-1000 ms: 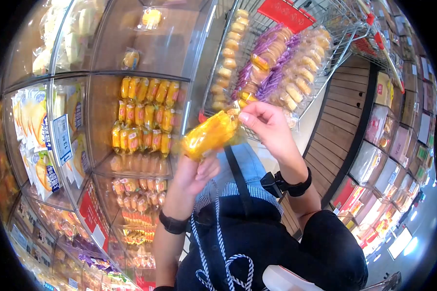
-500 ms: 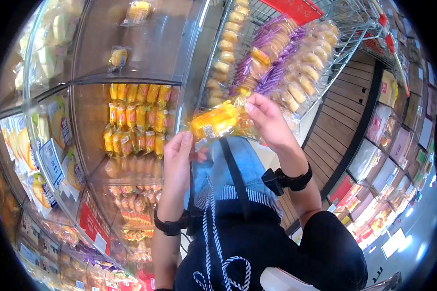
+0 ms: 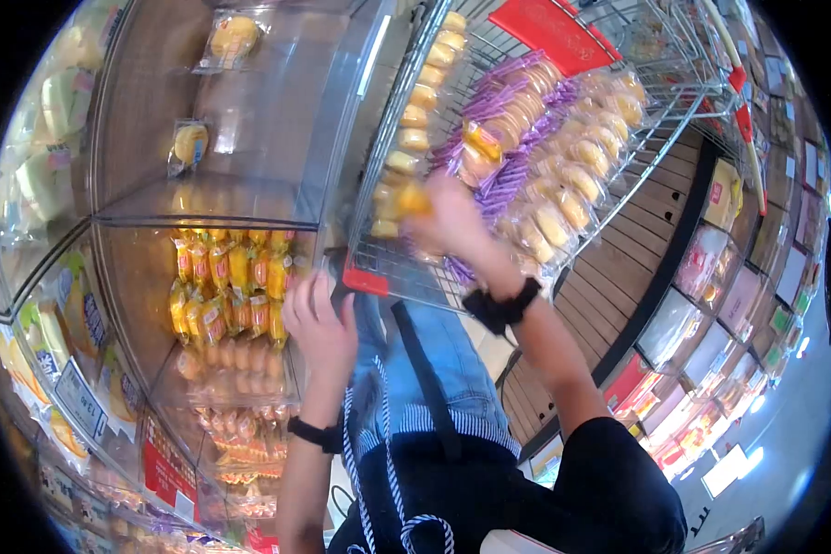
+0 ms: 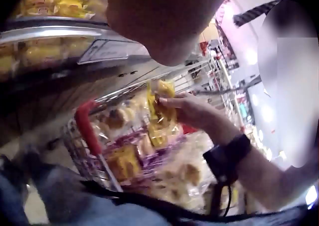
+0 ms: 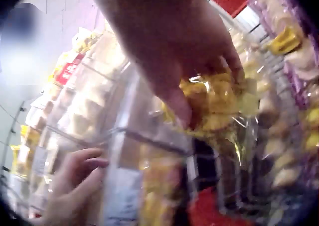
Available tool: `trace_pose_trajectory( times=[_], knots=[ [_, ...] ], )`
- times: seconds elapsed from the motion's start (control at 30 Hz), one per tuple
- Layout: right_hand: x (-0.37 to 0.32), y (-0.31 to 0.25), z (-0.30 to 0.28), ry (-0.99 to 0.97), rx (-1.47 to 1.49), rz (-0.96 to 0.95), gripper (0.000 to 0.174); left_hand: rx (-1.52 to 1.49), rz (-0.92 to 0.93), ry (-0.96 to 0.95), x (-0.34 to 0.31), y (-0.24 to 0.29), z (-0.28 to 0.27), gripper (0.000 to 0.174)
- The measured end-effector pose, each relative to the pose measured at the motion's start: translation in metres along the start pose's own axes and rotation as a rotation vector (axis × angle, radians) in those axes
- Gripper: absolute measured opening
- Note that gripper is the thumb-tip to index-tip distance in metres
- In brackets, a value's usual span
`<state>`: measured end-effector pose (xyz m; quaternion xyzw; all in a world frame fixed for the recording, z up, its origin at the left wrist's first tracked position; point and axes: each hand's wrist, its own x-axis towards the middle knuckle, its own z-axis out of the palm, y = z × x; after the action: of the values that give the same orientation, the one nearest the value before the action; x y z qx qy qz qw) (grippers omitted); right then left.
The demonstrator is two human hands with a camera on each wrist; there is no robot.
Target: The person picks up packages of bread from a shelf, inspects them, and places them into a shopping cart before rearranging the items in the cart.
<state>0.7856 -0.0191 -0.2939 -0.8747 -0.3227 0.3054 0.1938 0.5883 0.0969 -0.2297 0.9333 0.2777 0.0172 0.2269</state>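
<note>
My right hand reaches over the shopping cart, at its near left end. Its fingers and thumb grip a yellow pastry pack in clear, shiny wrap. The same yellow pack shows in the left wrist view above the goods in the cart. My left hand holds nothing, its fingers loosely bent beside the front of the shelf bin. Inside the cart lie purple-wrapped round biscuits, a row of packed buns and more bagged buns. One small yellow pack lies on the biscuits.
Clear-walled bins on the left hold several rows of yellow packs. Two wrapped cakes lie in the bin above, one of them a round cake. A price card hangs at the front. Boxed goods line the right side.
Both hands were at the yellow pack before. The left hand has let go and stays by the bins, while the right hand has carried the pack forward over the cart.
</note>
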Motion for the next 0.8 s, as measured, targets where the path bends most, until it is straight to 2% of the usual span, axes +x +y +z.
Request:
trace_pose_trajectory(
  times=[0.03,0.07,0.1,0.27,0.3,0.4,0.43,0.53,0.63,0.73,0.77,0.8],
  knots=[
    [0.020,0.032,0.011,0.092,-0.294,0.050,0.040,0.136,0.027,0.069,0.002,-0.004,0.009,0.044],
    [0.040,0.050,0.016,0.246,-0.436,0.175,0.042,0.272,0.054,0.139,0.004,-0.008,0.018,0.049],
    [0.056,0.077,0.025,0.285,-0.493,0.259,0.043,0.376,0.098,0.161,0.003,-0.012,0.027,0.053],
    [0.079,0.133,0.030,0.149,-0.314,0.472,0.049,0.379,0.124,0.154,0.004,-0.017,0.035,0.046],
    [0.076,0.143,0.038,0.295,-0.385,0.391,0.049,0.397,0.127,0.156,0.002,-0.019,0.038,0.045],
    [0.058,0.130,0.033,0.352,-0.388,0.353,0.044,0.407,0.132,0.178,0.004,-0.019,0.038,0.039],
    [0.046,0.108,0.026,0.381,-0.437,0.269,0.041,0.404,0.133,0.188,0.005,-0.019,0.037,0.037],
    [0.021,0.094,0.038,0.129,-0.295,0.248,0.045,0.407,0.135,0.195,0.006,-0.019,0.035,0.036],
    [0.009,0.112,0.075,0.103,-0.238,0.345,0.058,0.404,0.135,0.179,0.005,-0.019,0.034,0.036],
    [-0.004,0.111,0.087,0.214,-0.203,0.239,0.069,0.392,0.128,0.173,0.004,-0.020,0.033,0.035],
    [-0.003,0.112,0.087,0.084,-0.201,0.290,0.076,0.375,0.127,0.174,0.003,-0.019,0.033,0.036],
    [-0.004,0.109,0.086,0.011,-0.287,0.354,0.077,0.359,0.124,0.175,0.004,-0.018,0.032,0.037]
  ],
)
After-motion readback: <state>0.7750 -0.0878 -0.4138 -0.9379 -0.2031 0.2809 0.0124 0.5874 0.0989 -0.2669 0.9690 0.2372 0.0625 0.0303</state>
